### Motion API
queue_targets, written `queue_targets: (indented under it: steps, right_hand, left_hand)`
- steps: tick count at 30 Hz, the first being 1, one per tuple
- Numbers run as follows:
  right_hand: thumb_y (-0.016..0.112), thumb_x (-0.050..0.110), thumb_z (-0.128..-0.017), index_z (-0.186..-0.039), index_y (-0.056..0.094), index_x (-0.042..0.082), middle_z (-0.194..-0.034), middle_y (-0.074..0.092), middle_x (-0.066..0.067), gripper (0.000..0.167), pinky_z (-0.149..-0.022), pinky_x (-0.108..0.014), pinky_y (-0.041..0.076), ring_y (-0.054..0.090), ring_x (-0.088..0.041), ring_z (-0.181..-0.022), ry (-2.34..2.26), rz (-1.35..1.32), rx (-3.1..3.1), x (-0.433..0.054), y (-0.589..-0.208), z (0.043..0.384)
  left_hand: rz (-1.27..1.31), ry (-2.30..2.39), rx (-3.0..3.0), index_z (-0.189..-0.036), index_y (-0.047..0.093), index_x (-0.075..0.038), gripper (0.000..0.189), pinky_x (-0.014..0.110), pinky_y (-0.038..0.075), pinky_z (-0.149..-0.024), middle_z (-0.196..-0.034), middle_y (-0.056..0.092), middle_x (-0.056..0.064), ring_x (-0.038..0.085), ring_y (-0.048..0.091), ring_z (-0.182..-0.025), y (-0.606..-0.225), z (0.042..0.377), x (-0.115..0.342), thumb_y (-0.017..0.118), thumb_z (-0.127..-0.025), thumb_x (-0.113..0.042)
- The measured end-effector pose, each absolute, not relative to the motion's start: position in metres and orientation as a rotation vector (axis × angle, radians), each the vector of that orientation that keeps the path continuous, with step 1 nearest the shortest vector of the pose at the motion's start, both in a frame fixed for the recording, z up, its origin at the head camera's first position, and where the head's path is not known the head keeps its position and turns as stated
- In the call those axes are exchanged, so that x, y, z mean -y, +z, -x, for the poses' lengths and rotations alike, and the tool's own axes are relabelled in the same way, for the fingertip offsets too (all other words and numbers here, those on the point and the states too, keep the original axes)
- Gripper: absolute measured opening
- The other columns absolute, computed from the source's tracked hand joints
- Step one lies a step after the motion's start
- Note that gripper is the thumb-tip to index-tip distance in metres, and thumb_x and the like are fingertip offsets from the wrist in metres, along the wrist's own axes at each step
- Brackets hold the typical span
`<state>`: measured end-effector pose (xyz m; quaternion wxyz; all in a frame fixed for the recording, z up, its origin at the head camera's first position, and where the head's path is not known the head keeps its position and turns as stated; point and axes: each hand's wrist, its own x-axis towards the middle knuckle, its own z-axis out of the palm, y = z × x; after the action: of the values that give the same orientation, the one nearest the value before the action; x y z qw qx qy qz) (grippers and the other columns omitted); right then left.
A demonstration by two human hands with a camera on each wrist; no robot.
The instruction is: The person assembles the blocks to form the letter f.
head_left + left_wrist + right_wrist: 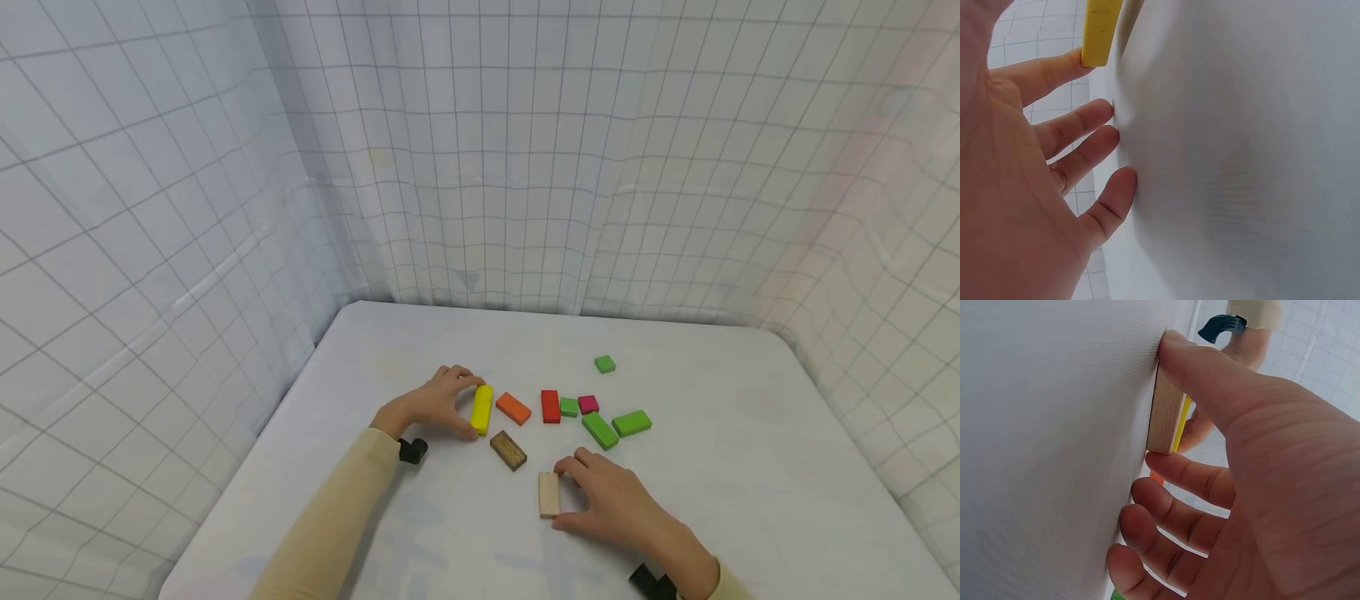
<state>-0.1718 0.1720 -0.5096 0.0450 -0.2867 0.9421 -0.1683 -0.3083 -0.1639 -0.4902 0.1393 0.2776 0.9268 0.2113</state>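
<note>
My left hand (442,402) pinches a yellow block (482,410) by its two ends, thumb at the near end and index finger at the far one. In the left wrist view the index fingertip meets the end of the yellow block (1100,34), and the other fingers rest along the white tabletop. A pale wooden block (549,495) lies nearer to me, gripped end to end by the thumb and index finger of my right hand (611,500). The right wrist view shows this wooden block (1165,412) between those fingertips, the remaining fingers spread below it.
Between the hands lie a dark brown wooden block (508,450) and an orange block (513,408). Farther right are a red block (551,407), a small green block (569,407), a magenta block (588,404) and several other green blocks (632,422). White gridded curtains (480,167) enclose the table.
</note>
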Motion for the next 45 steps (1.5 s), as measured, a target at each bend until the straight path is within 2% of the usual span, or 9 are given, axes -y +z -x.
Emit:
queue_targets:
  steps: [16, 24, 31, 45]
  right_hand:
    - [0.079, 0.065, -0.075, -0.122, 0.061, 0.027, -0.101, 0.05, 0.014, 0.063, -0.064, -0.024, 0.046, 0.047, -0.003, -0.083, -0.529, 0.882, -2.889, -0.173, -0.511, 0.172]
    - [0.078, 0.066, -0.076, -0.123, 0.061, 0.027, -0.103, 0.051, 0.014, 0.063, -0.067, -0.026, 0.048, 0.048, -0.004, -0.085, -0.532, 0.883, -2.879, -0.173, -0.511, 0.172]
    - [0.077, 0.067, -0.076, -0.123, 0.06, 0.027, -0.104, 0.051, 0.013, 0.064, -0.067, -0.027, 0.049, 0.049, -0.004, -0.084, -0.52, 0.883, -2.885, -0.173, -0.512, 0.172]
    - [0.076, 0.07, -0.075, -0.122, 0.061, 0.027, -0.103, 0.051, 0.012, 0.065, -0.065, -0.027, 0.048, 0.049, -0.005, -0.084, -0.504, 0.874, -2.886, -0.172, -0.513, 0.174]
  left_hand:
    - [-0.838, 0.776, -2.669, -0.152, 0.044, -0.015, 0.096, 0.054, 0.037, -0.108, -0.15, 0.038, 0.014, 0.032, 0.035, -0.134, -0.485, 0.303, 0.152, 0.086, -0.073, -0.052]
    - [-0.905, 0.718, -2.733, -0.149, 0.048, -0.016, 0.092, 0.054, 0.037, -0.107, -0.148, 0.043, 0.008, 0.029, 0.038, -0.133, -0.475, 0.292, 0.129, 0.083, -0.074, -0.055]
    - [-0.934, 0.603, -2.783, -0.151, 0.045, -0.017, 0.095, 0.06, 0.037, -0.105, -0.154, 0.038, 0.008, 0.029, 0.033, -0.139, -0.478, 0.286, 0.107, 0.079, -0.074, -0.063]
    - [-0.942, 0.384, -2.81, -0.15, 0.045, -0.02, 0.093, 0.06, 0.033, -0.109, -0.156, 0.036, 0.007, 0.028, 0.03, -0.142, -0.487, 0.277, 0.078, 0.075, -0.075, -0.067]
